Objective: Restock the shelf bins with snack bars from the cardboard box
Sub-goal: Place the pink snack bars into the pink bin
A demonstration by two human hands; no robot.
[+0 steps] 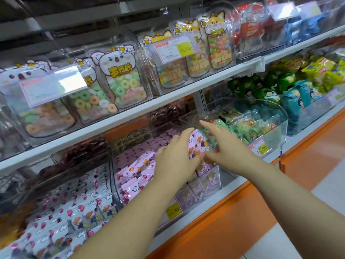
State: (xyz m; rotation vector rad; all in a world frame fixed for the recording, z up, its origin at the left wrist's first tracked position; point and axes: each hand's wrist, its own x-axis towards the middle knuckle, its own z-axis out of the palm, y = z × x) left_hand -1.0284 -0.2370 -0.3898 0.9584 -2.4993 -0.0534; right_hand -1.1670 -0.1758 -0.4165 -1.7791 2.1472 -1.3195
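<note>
Pink cloud-printed snack bar packets are bunched in the grip of your left hand, above the clear plastic middle bin on the lower shelf. Your right hand is spread, fingers straight, beside them. Lower the bunch flat onto the pink pile, steadying it with the right. Count: two hands, three nearest bins, and one bunch whose packets can't be counted.

The upper shelf carries koala bags of ring candy. To their right stand fox bags of small coloured sweets, with a price tag reading 16.80 in front. Further right are red packs and blue packs. The base panel is orange.
</note>
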